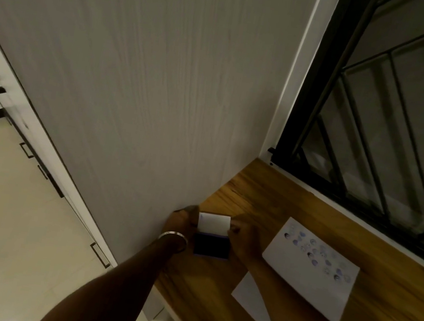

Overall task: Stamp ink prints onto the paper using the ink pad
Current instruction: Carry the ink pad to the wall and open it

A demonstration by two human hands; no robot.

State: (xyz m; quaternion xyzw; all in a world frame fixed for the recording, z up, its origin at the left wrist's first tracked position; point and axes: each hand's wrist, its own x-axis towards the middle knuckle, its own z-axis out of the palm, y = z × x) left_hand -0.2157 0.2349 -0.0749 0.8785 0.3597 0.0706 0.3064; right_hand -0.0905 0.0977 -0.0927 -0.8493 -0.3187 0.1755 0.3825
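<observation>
An ink pad (211, 245) lies on the wooden desk (255, 195) with its white lid (214, 224) swung up, showing the dark pad. My left hand (182, 220), with a metal bangle at the wrist, grips the case's left side. My right hand (244, 239) holds the lid's right edge with its fingertips. To the right lies a white paper (310, 270) covered with several blue and black round prints. No stamp is in sight.
A second white sheet (247, 295) lies partly under my right forearm. A grey panel wall (132, 92) stands just left of the desk. A window with black bars (390, 133) runs along the desk's far side. Floor and cabinet handles lie at the left.
</observation>
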